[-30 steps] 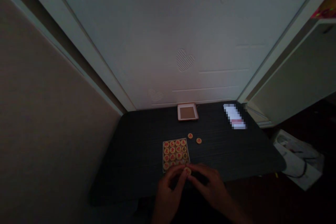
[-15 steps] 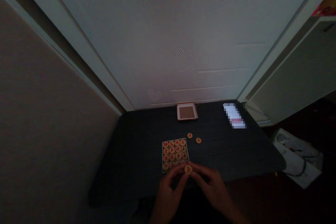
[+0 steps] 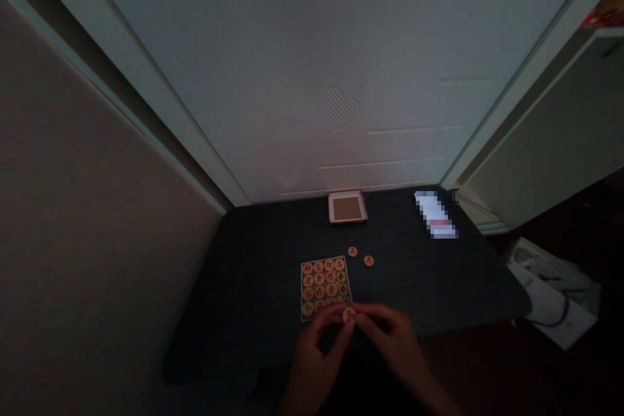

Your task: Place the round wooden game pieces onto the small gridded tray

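Note:
A round wooden game piece (image 3: 349, 315) with a red mark is pinched between the fingertips of my left hand (image 3: 316, 354) and my right hand (image 3: 392, 344), just above the near edge of a dark table (image 3: 253, 286). Directly behind the piece lies a square tray (image 3: 324, 286) filled with several similar round pieces in rows. Two loose pieces (image 3: 352, 251) (image 3: 369, 260) lie on the table right of the tray's far corner. Both hands have their fingers curled in around the held piece.
A small square lid or box (image 3: 347, 208) rests at the table's far edge against a pale wall. A white blurred packet (image 3: 435, 214) lies at the far right. Off the table's right side, a light bag (image 3: 550, 292) sits on the floor.
The held piece has stayed at the tray's near right corner, shifting only slightly. My fingers have adjusted a little around it; the view has barely moved.

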Motion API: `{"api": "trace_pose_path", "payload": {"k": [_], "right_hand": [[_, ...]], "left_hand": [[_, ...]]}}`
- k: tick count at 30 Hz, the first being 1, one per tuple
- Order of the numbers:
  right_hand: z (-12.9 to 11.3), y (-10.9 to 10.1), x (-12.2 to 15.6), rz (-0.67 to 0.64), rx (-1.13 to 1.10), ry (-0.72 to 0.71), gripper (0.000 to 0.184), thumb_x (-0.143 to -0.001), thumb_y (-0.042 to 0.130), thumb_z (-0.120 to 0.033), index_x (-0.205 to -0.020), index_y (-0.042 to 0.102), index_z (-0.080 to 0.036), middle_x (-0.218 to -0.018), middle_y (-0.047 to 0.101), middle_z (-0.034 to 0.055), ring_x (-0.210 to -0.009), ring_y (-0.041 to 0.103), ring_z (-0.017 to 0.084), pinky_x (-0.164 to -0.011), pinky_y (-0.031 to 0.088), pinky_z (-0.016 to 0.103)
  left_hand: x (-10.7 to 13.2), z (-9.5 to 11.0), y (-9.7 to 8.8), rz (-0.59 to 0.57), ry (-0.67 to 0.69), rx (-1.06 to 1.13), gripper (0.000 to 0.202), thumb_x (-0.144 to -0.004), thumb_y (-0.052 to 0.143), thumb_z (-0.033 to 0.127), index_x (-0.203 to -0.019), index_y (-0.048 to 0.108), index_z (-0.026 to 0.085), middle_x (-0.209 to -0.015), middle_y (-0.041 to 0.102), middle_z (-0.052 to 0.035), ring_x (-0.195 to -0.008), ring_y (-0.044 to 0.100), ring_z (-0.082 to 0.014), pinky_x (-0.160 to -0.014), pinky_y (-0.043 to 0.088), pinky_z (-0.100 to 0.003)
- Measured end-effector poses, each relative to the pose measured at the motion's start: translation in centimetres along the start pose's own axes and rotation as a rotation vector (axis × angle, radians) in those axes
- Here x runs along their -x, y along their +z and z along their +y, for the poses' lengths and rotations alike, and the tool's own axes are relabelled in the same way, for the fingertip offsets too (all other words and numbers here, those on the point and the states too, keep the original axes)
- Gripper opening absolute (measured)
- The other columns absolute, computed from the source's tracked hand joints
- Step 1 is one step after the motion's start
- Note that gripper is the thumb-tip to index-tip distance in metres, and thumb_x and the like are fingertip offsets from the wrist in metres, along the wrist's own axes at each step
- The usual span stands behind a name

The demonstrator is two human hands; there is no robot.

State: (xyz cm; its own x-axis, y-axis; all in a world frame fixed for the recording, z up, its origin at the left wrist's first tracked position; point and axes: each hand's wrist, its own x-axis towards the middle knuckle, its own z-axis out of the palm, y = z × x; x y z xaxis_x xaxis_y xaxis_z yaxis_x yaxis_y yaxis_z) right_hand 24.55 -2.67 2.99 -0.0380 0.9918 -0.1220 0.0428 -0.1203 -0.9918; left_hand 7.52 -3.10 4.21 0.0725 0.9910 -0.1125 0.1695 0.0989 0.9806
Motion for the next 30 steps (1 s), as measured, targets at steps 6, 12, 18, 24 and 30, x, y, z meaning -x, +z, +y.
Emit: {"api": "trace_pose_path", "payload": {"k": [6,12,18,24,30], "right_hand": [[-0.04,0.06,-0.15,0.039,-0.043,0.029,0.040,-0.079,0.077,-0.059,-0.089,0.083,-0.021,-0.091,0.082,0.0098,-0.087,0.076,0.028,-0.082,0.060,0.038],[-0.20,0.18,-0.39,0.037,-0.126,0.072,0.038,-0.075,0.081,-0.057,-0.083,0.080,-0.020,-0.084,0.081,0.0077,-0.078,0.075,0.024,-0.074,0.059,0.034],[0.11,0.22,-0.58,0.054,-0.153,0.076,0.038,-0.075,0.081,-0.057,-0.080,0.078,-0.019,-0.082,0.080,0.0072,-0.077,0.074,0.023,-0.074,0.058,0.033],[-0.30,0.35,-0.55,0.093,-0.172,0.089,0.039,-0.075,0.081,-0.057,-0.077,0.076,-0.019,-0.077,0.078,0.0054,-0.074,0.072,0.022,-0.071,0.057,0.031],[-0.64,0.58,-0.45,0.137,-0.167,0.096,0.042,-0.074,0.080,-0.061,-0.075,0.075,-0.019,-0.074,0.077,0.0047,-0.072,0.072,0.022,-0.070,0.057,0.031]], "left_hand": [[-0.13,0.04,0.02,-0.015,0.014,-0.109,0.029,-0.089,0.069,0.041,-0.112,0.075,0.025,-0.109,0.079,-0.0076,-0.101,0.074,-0.0255,-0.097,0.056,-0.039],[-0.21,0.23,0.19,-0.021,0.042,-0.167,0.028,-0.088,0.070,0.042,-0.110,0.078,0.027,-0.106,0.081,-0.0065,-0.099,0.074,-0.0267,-0.095,0.057,-0.041],[-0.24,-0.20,0.17,-0.038,0.070,-0.180,0.027,-0.090,0.067,0.041,-0.113,0.078,0.031,-0.114,0.080,-0.0050,-0.105,0.074,-0.0269,-0.101,0.055,-0.043],[-0.27,-0.21,0.29,-0.013,0.097,-0.193,0.024,-0.092,0.066,0.040,-0.111,0.077,0.029,-0.112,0.079,-0.0050,-0.105,0.073,-0.0259,-0.100,0.054,-0.041],[-0.19,-0.34,0.66,0.048,0.102,-0.178,0.020,-0.090,0.068,0.041,-0.101,0.076,0.025,-0.099,0.079,-0.0061,-0.096,0.073,-0.0263,-0.093,0.056,-0.040]]}}
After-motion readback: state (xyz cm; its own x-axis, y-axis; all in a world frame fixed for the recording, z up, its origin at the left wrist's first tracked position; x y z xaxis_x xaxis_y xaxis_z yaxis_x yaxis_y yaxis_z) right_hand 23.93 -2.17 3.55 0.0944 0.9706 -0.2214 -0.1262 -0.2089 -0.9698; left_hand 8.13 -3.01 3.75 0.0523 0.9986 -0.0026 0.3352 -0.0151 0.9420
